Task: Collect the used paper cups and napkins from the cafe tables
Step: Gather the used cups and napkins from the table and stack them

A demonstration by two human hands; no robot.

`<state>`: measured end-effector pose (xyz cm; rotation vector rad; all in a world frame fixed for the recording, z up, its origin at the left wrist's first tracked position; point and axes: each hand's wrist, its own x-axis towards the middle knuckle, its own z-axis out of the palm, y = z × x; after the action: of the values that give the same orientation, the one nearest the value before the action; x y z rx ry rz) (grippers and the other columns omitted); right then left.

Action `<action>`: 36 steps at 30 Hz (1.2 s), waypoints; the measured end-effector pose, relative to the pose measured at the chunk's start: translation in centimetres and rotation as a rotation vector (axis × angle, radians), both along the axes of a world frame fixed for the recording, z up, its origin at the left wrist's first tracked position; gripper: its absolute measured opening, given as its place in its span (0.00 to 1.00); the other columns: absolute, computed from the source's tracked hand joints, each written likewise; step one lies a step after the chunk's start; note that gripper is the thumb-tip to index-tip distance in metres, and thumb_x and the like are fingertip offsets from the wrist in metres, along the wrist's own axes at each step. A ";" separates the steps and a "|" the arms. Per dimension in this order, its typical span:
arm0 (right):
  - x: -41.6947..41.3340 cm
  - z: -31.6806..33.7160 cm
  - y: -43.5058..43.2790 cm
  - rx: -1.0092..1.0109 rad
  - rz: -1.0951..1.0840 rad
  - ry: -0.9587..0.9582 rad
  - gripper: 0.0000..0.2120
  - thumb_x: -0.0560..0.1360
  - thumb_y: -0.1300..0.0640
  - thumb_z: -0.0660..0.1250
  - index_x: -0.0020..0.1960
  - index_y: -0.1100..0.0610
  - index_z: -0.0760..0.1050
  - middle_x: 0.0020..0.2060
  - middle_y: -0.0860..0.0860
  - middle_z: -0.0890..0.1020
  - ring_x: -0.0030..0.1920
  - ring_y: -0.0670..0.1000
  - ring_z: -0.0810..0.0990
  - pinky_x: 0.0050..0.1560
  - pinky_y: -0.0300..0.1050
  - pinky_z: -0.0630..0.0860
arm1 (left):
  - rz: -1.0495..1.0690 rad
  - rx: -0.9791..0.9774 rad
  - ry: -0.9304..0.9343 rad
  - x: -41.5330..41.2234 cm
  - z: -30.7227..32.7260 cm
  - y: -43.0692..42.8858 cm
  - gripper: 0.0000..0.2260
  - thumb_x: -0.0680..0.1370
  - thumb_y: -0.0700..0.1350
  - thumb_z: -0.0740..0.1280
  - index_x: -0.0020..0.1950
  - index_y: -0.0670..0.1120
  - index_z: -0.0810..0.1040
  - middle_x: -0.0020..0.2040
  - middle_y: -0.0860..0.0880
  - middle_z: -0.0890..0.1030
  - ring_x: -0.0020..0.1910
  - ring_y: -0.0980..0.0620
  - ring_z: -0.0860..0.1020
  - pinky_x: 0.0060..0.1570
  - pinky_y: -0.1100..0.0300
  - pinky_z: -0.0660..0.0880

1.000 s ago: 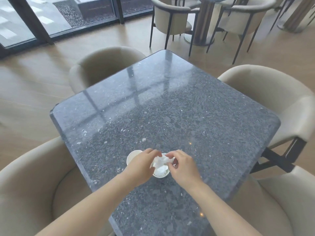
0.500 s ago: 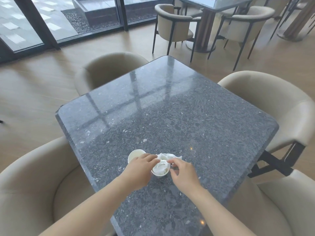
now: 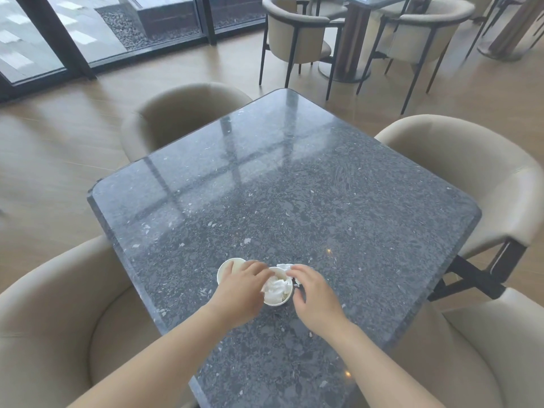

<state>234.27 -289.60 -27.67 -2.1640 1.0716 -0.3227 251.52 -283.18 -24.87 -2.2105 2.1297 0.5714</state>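
Observation:
Two white paper cups stand near the front of the dark stone table (image 3: 294, 187). The right cup (image 3: 278, 300) is stuffed with a crumpled white napkin (image 3: 275, 287). The left cup (image 3: 226, 270) is partly hidden behind my left hand (image 3: 243, 290), whose fingers curl over the stuffed cup's left rim and touch the napkin. My right hand (image 3: 313, 293) sits at that cup's right rim, its fingers bent on a bit of napkin (image 3: 285, 267) that sticks out past the rim.
Four beige tub chairs ring the table: far left (image 3: 182, 113), right (image 3: 477, 178), near left (image 3: 59, 319), near right (image 3: 500, 348). Another table with chairs (image 3: 297, 28) stands at the back. Glass doors (image 3: 73, 25) line the far wall.
The napkin sits lower in the right cup than before. Both hands have closed in on its rim. The view has tilted up a little.

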 end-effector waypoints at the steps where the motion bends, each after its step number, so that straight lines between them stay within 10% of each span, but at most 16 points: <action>1: 0.0 0.0 -0.3 0.010 -0.012 -0.003 0.19 0.74 0.64 0.58 0.62 0.51 0.72 0.63 0.44 0.71 0.62 0.45 0.69 0.63 0.37 0.65 | 0.033 -0.026 0.014 0.1 0.2 -0.3 0.19 0.77 0.46 0.59 0.68 0.55 0.64 0.68 0.57 0.66 0.70 0.55 0.60 0.68 0.48 0.55; 22: 2.3 -5.5 -7.4 0.125 -0.018 0.204 0.16 0.72 0.55 0.67 0.60 0.47 0.72 0.59 0.41 0.74 0.60 0.46 0.70 0.53 0.40 0.68 | 0.086 0.242 0.103 3.8 -3.5 -10.5 0.17 0.74 0.45 0.67 0.61 0.54 0.73 0.60 0.51 0.74 0.60 0.49 0.73 0.53 0.53 0.74; 36: 2.7 -7.4 -9.8 0.122 -0.109 0.220 0.01 0.72 0.55 0.67 0.44 0.51 0.76 0.45 0.45 0.76 0.50 0.48 0.73 0.40 0.40 0.67 | -0.030 0.340 -0.007 3.5 -7.6 -12.0 0.09 0.71 0.57 0.69 0.47 0.54 0.79 0.51 0.52 0.75 0.52 0.49 0.76 0.38 0.59 0.67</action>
<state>236.93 -299.43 -35.08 -2.0704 1.3000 -0.0665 255.04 -295.18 -32.46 -1.9890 1.8892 0.8493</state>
